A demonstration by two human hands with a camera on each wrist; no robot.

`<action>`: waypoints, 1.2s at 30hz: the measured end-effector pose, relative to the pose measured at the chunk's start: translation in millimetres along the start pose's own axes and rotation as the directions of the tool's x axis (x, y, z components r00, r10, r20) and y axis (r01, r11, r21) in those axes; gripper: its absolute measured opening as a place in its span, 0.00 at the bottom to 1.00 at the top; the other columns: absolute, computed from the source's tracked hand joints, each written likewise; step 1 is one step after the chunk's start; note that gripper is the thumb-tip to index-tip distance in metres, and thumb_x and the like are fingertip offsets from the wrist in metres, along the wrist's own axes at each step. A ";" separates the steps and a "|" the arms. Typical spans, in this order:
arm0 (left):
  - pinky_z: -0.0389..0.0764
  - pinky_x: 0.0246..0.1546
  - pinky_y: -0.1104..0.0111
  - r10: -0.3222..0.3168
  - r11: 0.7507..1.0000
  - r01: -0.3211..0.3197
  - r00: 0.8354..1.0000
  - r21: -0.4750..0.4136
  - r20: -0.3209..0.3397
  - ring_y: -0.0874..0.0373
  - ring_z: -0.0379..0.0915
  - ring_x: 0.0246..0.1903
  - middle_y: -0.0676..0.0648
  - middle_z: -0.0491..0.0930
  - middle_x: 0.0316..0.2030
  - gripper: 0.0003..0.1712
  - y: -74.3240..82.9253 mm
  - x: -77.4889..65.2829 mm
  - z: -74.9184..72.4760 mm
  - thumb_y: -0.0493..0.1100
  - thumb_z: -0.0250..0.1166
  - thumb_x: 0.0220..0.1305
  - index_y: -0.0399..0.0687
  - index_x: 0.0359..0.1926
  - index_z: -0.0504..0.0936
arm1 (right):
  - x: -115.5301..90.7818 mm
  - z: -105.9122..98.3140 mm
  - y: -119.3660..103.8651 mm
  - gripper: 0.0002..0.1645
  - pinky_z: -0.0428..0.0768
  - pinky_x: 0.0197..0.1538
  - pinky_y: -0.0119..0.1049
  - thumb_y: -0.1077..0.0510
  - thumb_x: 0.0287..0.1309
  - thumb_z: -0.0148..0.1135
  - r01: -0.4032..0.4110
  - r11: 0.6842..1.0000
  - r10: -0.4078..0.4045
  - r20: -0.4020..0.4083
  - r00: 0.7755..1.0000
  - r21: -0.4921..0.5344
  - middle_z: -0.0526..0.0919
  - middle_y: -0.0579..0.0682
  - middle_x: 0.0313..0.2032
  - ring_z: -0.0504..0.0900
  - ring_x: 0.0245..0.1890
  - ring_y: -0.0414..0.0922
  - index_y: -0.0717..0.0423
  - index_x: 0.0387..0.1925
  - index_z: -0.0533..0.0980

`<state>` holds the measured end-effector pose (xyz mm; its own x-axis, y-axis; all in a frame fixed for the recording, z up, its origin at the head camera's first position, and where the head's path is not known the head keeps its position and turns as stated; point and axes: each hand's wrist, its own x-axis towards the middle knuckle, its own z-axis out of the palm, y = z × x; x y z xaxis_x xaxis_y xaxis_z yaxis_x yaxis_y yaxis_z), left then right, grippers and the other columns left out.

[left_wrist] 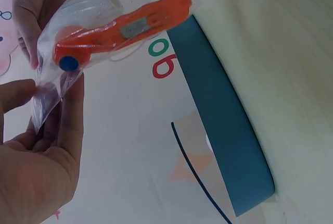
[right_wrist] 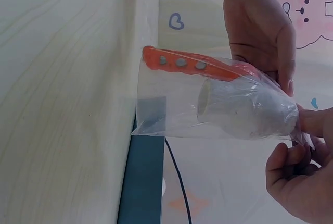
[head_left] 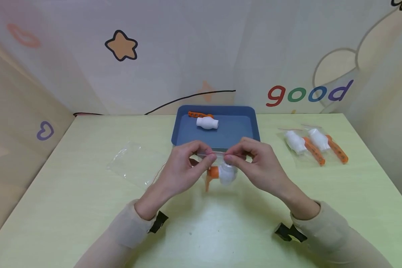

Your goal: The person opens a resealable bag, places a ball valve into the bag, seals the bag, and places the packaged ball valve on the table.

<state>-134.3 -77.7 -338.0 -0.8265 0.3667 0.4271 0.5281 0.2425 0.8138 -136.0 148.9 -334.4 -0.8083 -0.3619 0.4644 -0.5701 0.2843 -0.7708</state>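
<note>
Head: the filled clear bag (head_left: 220,158) is on the near side of the blue tray (head_left: 238,128); left hand (head_left: 187,167) and right hand (head_left: 258,162) each pinch its red-lined mouth, thumb against fingers. In it: white part (head_left: 227,174), orange handle (head_left: 213,172). Looks like the sealing step; next move probably calls for pressing along the strip. Tray holds a loose white piece (head_left: 207,123) and a loose orange piece (head_left: 200,114). Right of tray: two packed bags (head_left: 300,160), one white/orange pair each. Left of tray: flat bag (head_left: 134,163), no parts visible inside.

Left wrist: handle shows a blue disc (left_wrist: 68,63), white part beside it. Mouth pinched.

Right wrist: bag overlaps the tray in view, gap unclear. Can't confirm the seal.
</note>
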 end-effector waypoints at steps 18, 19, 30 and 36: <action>0.83 0.25 0.62 0.093 0.992 -0.097 0.994 0.074 0.064 0.63 0.80 0.35 0.53 0.84 0.34 0.02 -0.2 2.9 0.0 0.37 0.69 0.69 0.42 0.38 0.86 | 1.3 -4.2 -1.0 0.05 0.73 0.31 0.33 0.67 0.60 0.73 0.008 1.000 -0.007 0.061 0.998 -0.008 0.78 0.43 0.28 0.76 0.31 0.44 0.54 0.35 0.87; 0.83 0.25 0.63 0.104 0.991 -0.108 0.993 0.076 0.060 0.63 0.80 0.35 0.53 0.84 0.34 0.02 -0.6 3.1 0.6 0.37 0.69 0.69 0.42 0.38 0.86 | 1.4 -4.5 -1.1 0.06 0.74 0.31 0.33 0.67 0.60 0.72 0.011 1.000 -0.010 0.066 0.998 -0.013 0.78 0.42 0.28 0.77 0.31 0.44 0.54 0.36 0.87; 0.80 0.23 0.70 0.174 0.980 -0.178 0.984 0.091 0.050 0.63 0.80 0.35 0.52 0.83 0.34 0.02 -1.6 3.8 5.6 0.35 0.67 0.68 0.43 0.36 0.85 | 3.8 -5.8 -2.2 0.08 0.78 0.36 0.35 0.68 0.61 0.71 0.073 0.996 -0.065 0.133 0.989 -0.057 0.82 0.40 0.33 0.78 0.34 0.42 0.52 0.37 0.85; 0.80 0.23 0.70 0.168 0.979 -0.172 0.985 0.108 0.051 0.63 0.81 0.35 0.51 0.84 0.34 0.02 -0.4 4.3 6.8 0.34 0.67 0.68 0.42 0.36 0.85 | 4.0 -5.5 -0.7 0.07 0.76 0.33 0.32 0.68 0.62 0.70 0.134 0.987 -0.123 0.130 0.984 -0.085 0.82 0.39 0.33 0.77 0.32 0.41 0.54 0.37 0.85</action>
<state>-136.8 -70.1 -339.2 -0.7153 0.4473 0.5369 0.6805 0.2709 0.6809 -139.6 152.2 -329.7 -0.7061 -0.5068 0.4945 -0.6840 0.3075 -0.6615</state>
